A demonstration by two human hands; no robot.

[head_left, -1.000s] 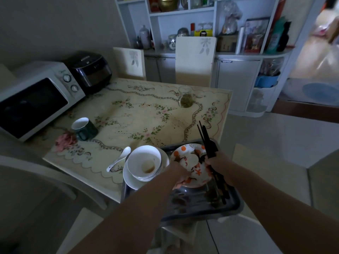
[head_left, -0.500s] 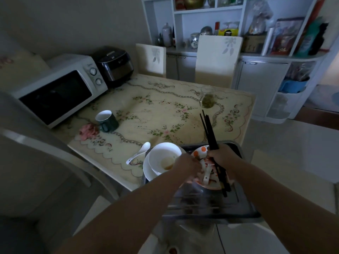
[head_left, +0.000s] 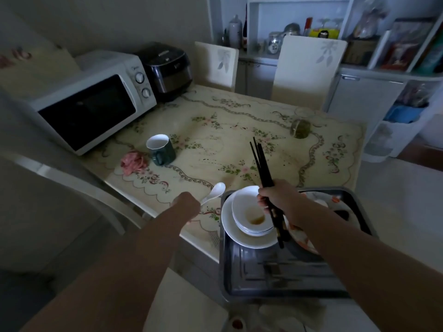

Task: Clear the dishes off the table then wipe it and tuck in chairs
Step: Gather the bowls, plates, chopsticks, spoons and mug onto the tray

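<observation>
Tray (head_left: 239,271): near right edge of table (head_left: 215,130), bowls (head_left: 247,207) stacked in it
Spoon (head_left: 215,191): on table, just left of tray
Mug (head_left: 160,149): left of centre, before microwave (head_left: 91,101)
Glass (head_left: 300,127): far right

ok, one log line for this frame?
left hand: grips white spoon | right hand: holds black chopsticks above bowls in tray | on table: green mug, glass

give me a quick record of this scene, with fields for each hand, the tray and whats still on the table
left hand: grips the handle of the white spoon, left of the tray
right hand: holds black chopsticks above the tray
tray: stacked white bowls on a white plate, patterned plate alongside
still on table: green mug, pink cloth, glass
appliances: microwave, rice cooker
</observation>
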